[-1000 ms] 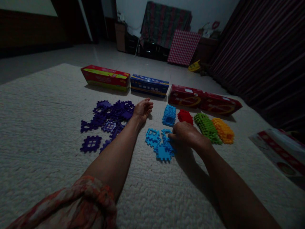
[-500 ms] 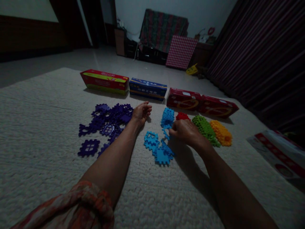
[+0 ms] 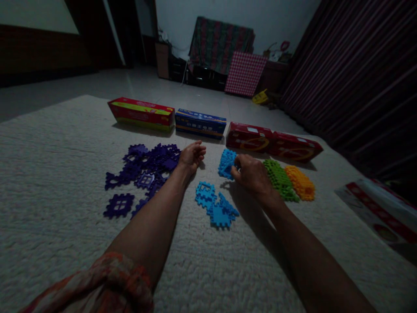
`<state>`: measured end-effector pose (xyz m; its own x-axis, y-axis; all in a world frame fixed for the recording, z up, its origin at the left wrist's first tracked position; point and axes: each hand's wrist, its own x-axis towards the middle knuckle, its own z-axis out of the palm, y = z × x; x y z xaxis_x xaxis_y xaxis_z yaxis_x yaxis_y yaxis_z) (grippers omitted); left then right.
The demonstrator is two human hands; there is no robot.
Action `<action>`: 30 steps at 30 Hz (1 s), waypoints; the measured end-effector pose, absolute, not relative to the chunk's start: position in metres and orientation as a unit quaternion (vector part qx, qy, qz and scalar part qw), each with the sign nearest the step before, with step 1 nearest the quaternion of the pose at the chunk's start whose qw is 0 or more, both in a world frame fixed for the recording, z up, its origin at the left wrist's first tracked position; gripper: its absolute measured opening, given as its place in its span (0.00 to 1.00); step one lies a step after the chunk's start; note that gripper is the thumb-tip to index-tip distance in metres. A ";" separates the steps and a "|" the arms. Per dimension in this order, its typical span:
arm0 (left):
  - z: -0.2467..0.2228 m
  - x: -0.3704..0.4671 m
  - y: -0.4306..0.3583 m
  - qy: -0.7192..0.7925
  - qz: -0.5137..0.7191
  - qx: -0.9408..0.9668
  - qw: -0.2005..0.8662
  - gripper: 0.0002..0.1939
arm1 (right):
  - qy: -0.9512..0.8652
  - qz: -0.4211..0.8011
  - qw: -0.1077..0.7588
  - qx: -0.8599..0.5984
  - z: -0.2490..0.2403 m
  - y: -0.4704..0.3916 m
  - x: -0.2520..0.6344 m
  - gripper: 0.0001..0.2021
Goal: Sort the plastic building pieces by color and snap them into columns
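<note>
My right hand [image 3: 252,171] is closed at the near right side of a stack of light blue interlocking plastic tiles [image 3: 226,164]. Its fingertips pinch a light blue tile against that stack, though most of the tile is hidden. My left hand [image 3: 193,155] rests on the mat, fingers loosely curled and apart, holding nothing. Beside it spreads a heap of dark purple tiles [image 3: 130,170], some with window cut-outs. Several loose light blue tiles [image 3: 221,214] lie between my forearms. To the right of my right hand stand stacks of green tiles [image 3: 279,179] and orange tiles [image 3: 301,182].
Behind the tiles stand a red-and-yellow box [image 3: 141,115], a blue box [image 3: 200,124] and two dark red boxes [image 3: 250,138] in a row on the quilted mat [image 3: 202,274]. A white-and-red package [image 3: 374,208] lies at the right. Farther back is a cloth-covered cabinet [image 3: 221,45].
My right hand has lifted the light blue tile and carried it up to the light blue stack. It now hides the red tiles. My left hand stays in place.
</note>
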<state>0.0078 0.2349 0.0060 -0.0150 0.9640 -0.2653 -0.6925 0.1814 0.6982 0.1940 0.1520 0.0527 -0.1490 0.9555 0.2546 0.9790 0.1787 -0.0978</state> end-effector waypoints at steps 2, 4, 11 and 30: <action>0.006 0.008 0.235 0.365 0.612 0.187 0.677 0.18 | -0.761 -0.049 0.145 -0.631 0.047 0.155 0.196 0.04; 0.006 0.008 0.235 0.365 0.611 0.186 0.677 0.18 | -0.762 -0.045 0.152 -0.628 0.044 0.156 0.196 0.04; 0.005 0.007 0.236 0.366 0.612 0.184 0.676 0.16 | -0.762 -0.051 0.128 -0.633 0.040 0.152 0.189 0.05; -0.001 0.011 0.234 0.373 0.615 0.267 0.641 0.16 | -0.786 -0.095 0.204 -0.576 0.038 0.154 0.192 0.04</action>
